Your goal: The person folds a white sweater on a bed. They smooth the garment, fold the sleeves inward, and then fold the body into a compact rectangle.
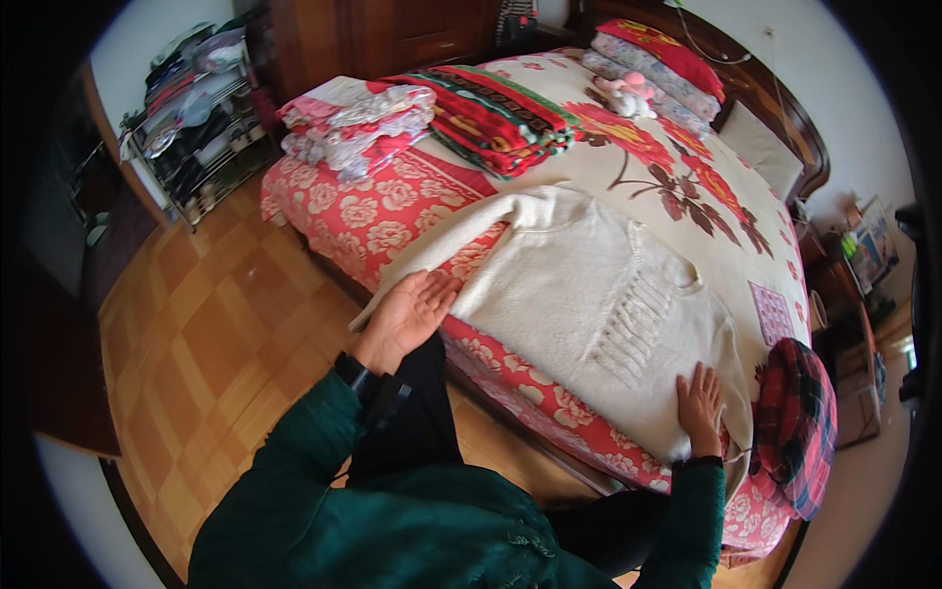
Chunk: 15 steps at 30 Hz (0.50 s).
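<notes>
A cream knitted sweater lies spread on the bed, its neckline towards the right and its sleeves stretched out on either side. My left hand is palm up beside the sweater's left sleeve, fingers spread and holding nothing. Whether it touches the sleeve cannot be told. Flat on the sweater's right part, near the other sleeve, rests my right hand, palm down with nothing gripped. A cable-like knit pattern runs across the sweater between the hands.
Folded floral bedding and a folded striped blanket lie on the bed's far left. A red plaid item sits at the right edge. Pillows and a plush toy are near the headboard. A loaded rack stands left.
</notes>
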Motion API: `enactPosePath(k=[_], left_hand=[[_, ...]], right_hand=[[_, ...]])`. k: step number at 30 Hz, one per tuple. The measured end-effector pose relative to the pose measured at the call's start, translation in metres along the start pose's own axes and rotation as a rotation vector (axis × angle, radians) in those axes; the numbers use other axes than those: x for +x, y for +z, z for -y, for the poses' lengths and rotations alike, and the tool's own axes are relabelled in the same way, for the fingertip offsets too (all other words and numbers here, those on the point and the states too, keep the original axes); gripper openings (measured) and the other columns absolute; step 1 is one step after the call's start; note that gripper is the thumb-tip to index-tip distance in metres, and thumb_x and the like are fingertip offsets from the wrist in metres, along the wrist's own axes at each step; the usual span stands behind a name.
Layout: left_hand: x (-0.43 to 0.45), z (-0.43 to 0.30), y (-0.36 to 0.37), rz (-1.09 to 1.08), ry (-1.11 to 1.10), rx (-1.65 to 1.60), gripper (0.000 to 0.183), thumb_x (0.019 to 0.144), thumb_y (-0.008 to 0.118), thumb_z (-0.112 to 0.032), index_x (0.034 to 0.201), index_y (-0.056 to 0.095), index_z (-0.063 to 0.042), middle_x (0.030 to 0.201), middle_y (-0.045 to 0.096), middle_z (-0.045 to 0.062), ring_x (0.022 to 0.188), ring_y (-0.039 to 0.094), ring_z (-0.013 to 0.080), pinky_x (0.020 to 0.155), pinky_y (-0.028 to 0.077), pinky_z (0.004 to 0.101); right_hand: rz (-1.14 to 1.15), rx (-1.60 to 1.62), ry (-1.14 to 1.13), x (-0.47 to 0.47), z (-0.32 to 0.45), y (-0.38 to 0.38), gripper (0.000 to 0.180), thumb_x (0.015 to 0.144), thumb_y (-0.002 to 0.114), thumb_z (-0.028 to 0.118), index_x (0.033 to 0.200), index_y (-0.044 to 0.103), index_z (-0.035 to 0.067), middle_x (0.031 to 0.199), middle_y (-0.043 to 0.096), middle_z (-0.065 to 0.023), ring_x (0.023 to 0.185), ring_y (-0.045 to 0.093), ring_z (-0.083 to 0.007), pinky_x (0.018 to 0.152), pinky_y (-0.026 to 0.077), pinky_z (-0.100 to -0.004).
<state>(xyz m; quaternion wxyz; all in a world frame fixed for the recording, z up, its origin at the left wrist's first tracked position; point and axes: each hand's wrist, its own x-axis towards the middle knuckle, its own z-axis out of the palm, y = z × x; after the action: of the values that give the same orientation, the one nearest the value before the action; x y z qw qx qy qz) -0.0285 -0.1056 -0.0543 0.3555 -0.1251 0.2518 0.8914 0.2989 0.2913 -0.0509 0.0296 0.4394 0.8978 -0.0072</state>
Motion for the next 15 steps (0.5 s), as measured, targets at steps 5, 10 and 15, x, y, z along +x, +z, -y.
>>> enactPosePath(k=[5, 10, 15], left_hand=[[0.009, 0.011, -0.015, 0.079, -0.014, -0.310, 0.033, 0.096, 0.059, -0.029, 0.111, 0.052, -0.001, 0.111, 0.059, 0.015, 0.106, 0.060, 0.0290, 0.095, 0.051, 0.0417], [0.048, 0.000, -0.008, -0.104, 0.131, -0.325, 0.046, 0.091, 0.064, -0.040, 0.112, 0.050, -0.001, 0.103, 0.058, 0.008, 0.093, 0.061, 0.0230, 0.085, 0.053, 0.0351], [0.068, -0.048, 0.022, -0.149, 0.224, 0.011, 0.043, 0.094, 0.058, -0.038, 0.112, 0.047, -0.001, 0.110, 0.054, 0.009, 0.105, 0.055, 0.0218, 0.096, 0.045, 0.0353]], right_hand=[[-0.017, -0.042, -0.008, 0.001, -0.001, 0.002, 0.069, 0.098, 0.034, 0.052, 0.150, 0.025, 0.007, 0.154, 0.023, -0.0255, 0.143, 0.017, -0.0417, 0.117, 0.011, -0.0487], [-0.033, -0.006, 0.003, -0.002, 0.001, 0.001, 0.070, 0.098, 0.034, 0.053, 0.150, 0.025, 0.006, 0.154, 0.023, -0.0256, 0.143, 0.017, -0.0417, 0.117, 0.011, -0.0488], [-0.020, 0.012, 0.003, -0.005, 0.005, -0.003, 0.071, 0.098, 0.034, 0.053, 0.151, 0.025, 0.007, 0.154, 0.022, -0.0255, 0.144, 0.017, -0.0421, 0.117, 0.011, -0.0492]])
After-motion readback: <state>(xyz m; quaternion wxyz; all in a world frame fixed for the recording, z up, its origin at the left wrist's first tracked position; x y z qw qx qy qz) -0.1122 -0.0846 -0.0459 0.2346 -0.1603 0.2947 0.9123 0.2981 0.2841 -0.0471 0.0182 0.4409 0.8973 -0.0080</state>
